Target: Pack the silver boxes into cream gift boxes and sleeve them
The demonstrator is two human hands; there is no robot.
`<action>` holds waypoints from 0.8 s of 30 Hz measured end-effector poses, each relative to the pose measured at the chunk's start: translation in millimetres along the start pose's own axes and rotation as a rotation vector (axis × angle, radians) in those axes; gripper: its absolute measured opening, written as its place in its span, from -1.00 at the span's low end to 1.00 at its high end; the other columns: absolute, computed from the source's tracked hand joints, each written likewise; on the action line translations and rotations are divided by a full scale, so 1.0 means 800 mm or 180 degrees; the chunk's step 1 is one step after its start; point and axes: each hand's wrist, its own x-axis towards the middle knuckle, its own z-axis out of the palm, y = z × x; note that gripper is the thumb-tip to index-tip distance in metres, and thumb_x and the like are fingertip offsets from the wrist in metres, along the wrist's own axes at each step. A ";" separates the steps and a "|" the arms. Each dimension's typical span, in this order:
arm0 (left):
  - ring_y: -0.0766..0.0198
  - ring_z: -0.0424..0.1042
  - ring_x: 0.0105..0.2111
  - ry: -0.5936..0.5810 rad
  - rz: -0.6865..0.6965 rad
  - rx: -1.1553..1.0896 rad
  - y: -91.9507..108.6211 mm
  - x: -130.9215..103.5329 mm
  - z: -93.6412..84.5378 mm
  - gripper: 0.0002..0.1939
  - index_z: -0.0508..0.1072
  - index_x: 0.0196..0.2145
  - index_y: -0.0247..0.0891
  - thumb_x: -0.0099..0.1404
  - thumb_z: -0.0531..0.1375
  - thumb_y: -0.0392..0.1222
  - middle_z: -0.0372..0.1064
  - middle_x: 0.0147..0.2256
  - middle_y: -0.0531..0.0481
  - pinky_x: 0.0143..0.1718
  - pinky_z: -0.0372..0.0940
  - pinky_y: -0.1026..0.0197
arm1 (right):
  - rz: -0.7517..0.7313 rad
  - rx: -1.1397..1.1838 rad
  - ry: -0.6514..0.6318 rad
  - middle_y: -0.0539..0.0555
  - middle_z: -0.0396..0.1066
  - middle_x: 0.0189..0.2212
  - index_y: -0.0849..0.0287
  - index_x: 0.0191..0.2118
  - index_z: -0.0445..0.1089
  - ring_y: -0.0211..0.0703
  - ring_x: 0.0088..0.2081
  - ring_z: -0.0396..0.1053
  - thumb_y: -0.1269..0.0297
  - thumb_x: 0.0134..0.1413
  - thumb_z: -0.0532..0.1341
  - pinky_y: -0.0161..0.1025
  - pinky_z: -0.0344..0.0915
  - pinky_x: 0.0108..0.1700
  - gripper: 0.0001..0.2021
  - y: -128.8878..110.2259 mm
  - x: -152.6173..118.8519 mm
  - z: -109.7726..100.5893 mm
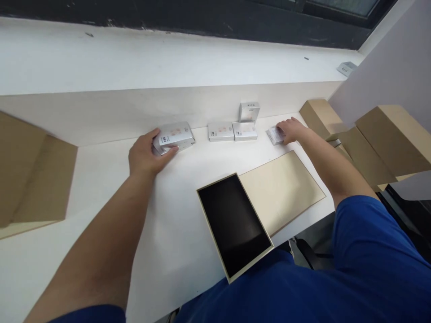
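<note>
My left hand (146,152) grips a stack of small silver-white cartons (175,136) near the back wall, thumb along the front and fingers behind. At the right, my right hand (290,130) is closed around another small silver carton (275,135) on the table. Between my hands lie two flat cartons side by side, a left one (220,132) and a right one (245,132). A third carton (249,112) stands upright behind them. Closer to me is an open box with a black inside (234,224), its corner beside a flat cream panel (283,190).
Brown boxes (392,139) are piled at the right end of the table, and more brown board (33,175) stands at the left. A ledge (151,63) runs behind, with a small silver carton (346,68) at its right end. A dark window frame is above.
</note>
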 end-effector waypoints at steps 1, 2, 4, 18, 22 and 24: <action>-0.16 0.49 0.28 -0.0006 -0.0007 0.0004 0.000 0.000 0.000 -0.08 0.38 0.45 -0.14 0.22 0.44 0.17 0.43 0.36 -0.13 0.42 0.37 -0.22 | 0.0046 0.0098 0.0021 0.27 0.52 0.19 0.10 0.26 0.39 0.38 0.22 0.43 0.12 -0.22 0.53 0.26 0.25 0.41 -0.17 -0.002 -0.002 -0.003; -0.16 0.49 0.28 -0.0010 -0.0010 0.0001 -0.001 0.000 0.001 -0.08 0.37 0.45 -0.13 0.22 0.44 0.18 0.43 0.36 -0.13 0.41 0.37 -0.22 | 0.0112 0.0285 0.0067 0.27 0.52 0.17 0.10 0.24 0.39 0.34 0.17 0.46 0.10 -0.22 0.54 0.19 0.35 0.30 -0.18 -0.004 -0.008 -0.006; -0.15 0.48 0.30 -0.0015 0.0001 -0.0012 -0.002 0.001 0.001 -0.08 0.37 0.45 -0.12 0.22 0.44 0.19 0.43 0.37 -0.13 0.41 0.37 -0.22 | 0.0316 0.0810 0.0285 0.26 0.51 0.15 0.09 0.29 0.29 0.26 0.07 0.49 0.05 -0.19 0.54 0.07 0.46 0.10 -0.11 -0.006 -0.026 -0.012; -0.11 0.47 0.29 -0.0040 0.0092 -0.0016 -0.007 0.002 0.003 -0.07 0.34 0.47 -0.16 0.24 0.44 0.17 0.42 0.36 -0.14 0.41 0.36 -0.16 | 0.0045 0.0031 0.0612 0.25 0.51 0.17 0.00 0.10 0.45 0.32 0.12 0.47 0.11 0.27 0.24 0.10 0.38 0.00 -0.67 -0.022 -0.094 0.020; -0.08 0.46 0.29 -0.0056 0.0100 -0.0001 -0.006 0.002 0.003 -0.06 0.33 0.47 -0.15 0.24 0.44 0.18 0.40 0.38 -0.12 0.40 0.36 -0.12 | 0.0249 0.0438 0.1170 0.25 0.51 0.14 0.02 0.07 0.49 0.32 0.20 0.44 -0.18 0.23 0.30 0.17 0.38 0.21 -0.54 -0.002 -0.106 0.021; -0.07 0.48 0.26 -0.0062 0.0086 0.0014 -0.006 0.001 0.003 -0.06 0.33 0.47 -0.16 0.24 0.45 0.18 0.40 0.38 -0.12 0.39 0.37 -0.12 | 0.0763 0.0627 0.1444 0.33 0.46 0.22 0.09 0.19 0.45 0.38 0.30 0.37 -0.19 0.32 0.20 0.24 0.31 0.33 -0.46 0.013 -0.105 0.021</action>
